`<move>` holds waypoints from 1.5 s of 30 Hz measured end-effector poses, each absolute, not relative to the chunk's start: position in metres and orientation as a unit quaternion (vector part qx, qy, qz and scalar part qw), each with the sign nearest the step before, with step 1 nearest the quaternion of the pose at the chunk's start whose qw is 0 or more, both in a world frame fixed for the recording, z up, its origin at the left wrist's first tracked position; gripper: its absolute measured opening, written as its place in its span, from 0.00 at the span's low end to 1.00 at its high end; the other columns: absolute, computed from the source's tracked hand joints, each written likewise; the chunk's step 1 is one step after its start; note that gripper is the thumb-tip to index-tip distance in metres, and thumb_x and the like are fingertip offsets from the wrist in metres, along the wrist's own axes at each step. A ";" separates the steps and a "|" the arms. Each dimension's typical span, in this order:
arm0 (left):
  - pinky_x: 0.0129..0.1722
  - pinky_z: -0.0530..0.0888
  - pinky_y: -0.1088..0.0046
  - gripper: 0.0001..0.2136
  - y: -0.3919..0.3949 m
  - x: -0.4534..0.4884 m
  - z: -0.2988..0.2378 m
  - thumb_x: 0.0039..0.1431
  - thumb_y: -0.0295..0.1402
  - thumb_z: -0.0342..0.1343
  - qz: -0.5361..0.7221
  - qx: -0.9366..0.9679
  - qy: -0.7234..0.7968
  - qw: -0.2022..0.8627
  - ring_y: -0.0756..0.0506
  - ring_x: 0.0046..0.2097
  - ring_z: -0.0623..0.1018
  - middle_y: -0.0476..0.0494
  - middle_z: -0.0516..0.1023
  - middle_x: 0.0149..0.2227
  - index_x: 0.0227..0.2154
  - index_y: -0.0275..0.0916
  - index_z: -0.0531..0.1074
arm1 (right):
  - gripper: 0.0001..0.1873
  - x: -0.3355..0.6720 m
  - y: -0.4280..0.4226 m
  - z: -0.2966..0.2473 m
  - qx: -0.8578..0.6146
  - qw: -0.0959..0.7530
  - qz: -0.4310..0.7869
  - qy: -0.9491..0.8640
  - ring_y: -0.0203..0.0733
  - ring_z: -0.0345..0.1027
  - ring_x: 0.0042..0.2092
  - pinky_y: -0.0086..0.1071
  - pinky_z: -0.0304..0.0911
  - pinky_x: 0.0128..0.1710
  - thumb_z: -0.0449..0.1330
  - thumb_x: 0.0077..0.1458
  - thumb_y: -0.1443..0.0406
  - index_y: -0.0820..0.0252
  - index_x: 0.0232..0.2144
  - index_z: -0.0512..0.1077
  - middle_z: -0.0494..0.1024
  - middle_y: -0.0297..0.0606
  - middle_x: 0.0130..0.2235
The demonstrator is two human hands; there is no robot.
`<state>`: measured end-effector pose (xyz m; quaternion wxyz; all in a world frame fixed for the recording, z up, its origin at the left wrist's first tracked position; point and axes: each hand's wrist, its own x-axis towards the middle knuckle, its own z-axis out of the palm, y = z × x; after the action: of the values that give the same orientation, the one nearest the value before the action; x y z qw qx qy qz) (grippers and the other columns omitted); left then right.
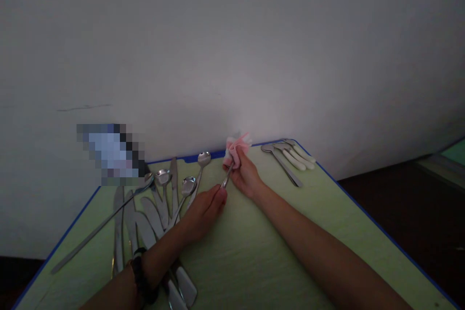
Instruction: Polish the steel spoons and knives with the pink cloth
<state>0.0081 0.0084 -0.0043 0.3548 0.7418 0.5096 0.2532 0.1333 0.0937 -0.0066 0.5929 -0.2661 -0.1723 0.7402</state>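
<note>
My left hand [206, 212] is closed around the near end of a slim metal piece of cutlery [228, 176]. The far end of that piece is hidden, so its kind does not show. A pink and white cloth [236, 146] is bunched around this end, with my right hand [247, 177] closed on it. Under and beside my left forearm lie several table knives [119, 227] and shiny spoons [189, 185]. A long-handled spoon [100, 226] slants across them at the left. Right of the cloth rest a metal spoon [285, 167] and several white-handled utensils [295, 160].
The light green table [250, 256] has a blue edge and meets a pale wall [232, 58] at the back. A pixelated device with a bright screen [109, 152] leans near the back left corner. Dark floor [399, 203] shows at the right.
</note>
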 end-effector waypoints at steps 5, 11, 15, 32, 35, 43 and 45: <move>0.26 0.61 0.74 0.16 0.010 0.009 -0.005 0.64 0.41 0.36 0.237 0.745 0.510 0.360 0.49 0.24 0.66 0.53 0.64 0.21 0.30 0.40 0.64 | 0.11 0.134 0.090 -0.004 -0.278 0.550 0.757 -0.217 0.31 0.63 0.23 0.28 0.65 0.28 0.60 0.52 0.59 0.60 0.33 0.71 0.73 0.29 0.25; 0.27 0.62 0.74 0.16 0.012 0.011 -0.004 0.64 0.41 0.35 0.243 0.733 0.514 0.373 0.49 0.24 0.66 0.53 0.64 0.21 0.27 0.40 0.62 | 0.10 0.132 0.090 -0.004 -0.270 0.539 0.764 -0.232 0.30 0.65 0.24 0.27 0.65 0.28 0.59 0.53 0.59 0.59 0.35 0.72 0.77 0.31 0.31; 0.26 0.61 0.73 0.17 0.012 0.010 -0.002 0.63 0.42 0.35 0.233 0.731 0.516 0.380 0.49 0.23 0.65 0.52 0.64 0.20 0.22 0.41 0.59 | 0.08 0.132 0.099 -0.010 -0.263 0.634 0.700 -0.198 0.31 0.68 0.33 0.25 0.66 0.33 0.58 0.54 0.60 0.57 0.35 0.72 0.77 0.31 0.37; 0.26 0.60 0.73 0.19 0.008 0.010 0.002 0.62 0.43 0.35 0.224 0.715 0.521 0.409 0.49 0.23 0.63 0.52 0.61 0.18 0.18 0.41 0.57 | 0.12 0.142 0.092 -0.004 -0.253 0.508 0.771 -0.290 0.34 0.72 0.29 0.26 0.67 0.31 0.62 0.51 0.60 0.64 0.33 0.72 0.78 0.38 0.29; 0.25 0.60 0.73 0.19 0.010 0.011 0.001 0.61 0.44 0.35 0.234 0.697 0.536 0.415 0.49 0.23 0.64 0.52 0.63 0.19 0.19 0.41 0.57 | 0.12 0.143 0.087 -0.002 -0.228 0.452 0.801 -0.320 0.35 0.72 0.30 0.26 0.67 0.32 0.63 0.49 0.61 0.65 0.33 0.73 0.78 0.38 0.29; 0.26 0.59 0.72 0.18 0.012 0.013 0.003 0.62 0.40 0.35 0.207 0.738 0.537 0.352 0.49 0.23 0.64 0.52 0.62 0.18 0.19 0.41 0.58 | 0.12 0.138 0.094 -0.006 -0.232 0.535 0.771 -0.256 0.33 0.70 0.32 0.25 0.67 0.31 0.61 0.51 0.59 0.61 0.35 0.73 0.77 0.35 0.31; 0.26 0.59 0.72 0.17 0.010 0.012 0.003 0.62 0.40 0.36 0.206 0.748 0.528 0.345 0.49 0.23 0.63 0.52 0.62 0.19 0.19 0.41 0.57 | 0.11 0.138 0.098 -0.008 -0.238 0.576 0.746 -0.236 0.33 0.70 0.32 0.25 0.67 0.30 0.61 0.51 0.59 0.60 0.34 0.73 0.77 0.34 0.32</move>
<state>0.0124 0.0100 0.0026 0.3450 0.7479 0.5282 0.2063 0.1382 0.0980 -0.0080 0.5757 -0.2382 -0.2363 0.7456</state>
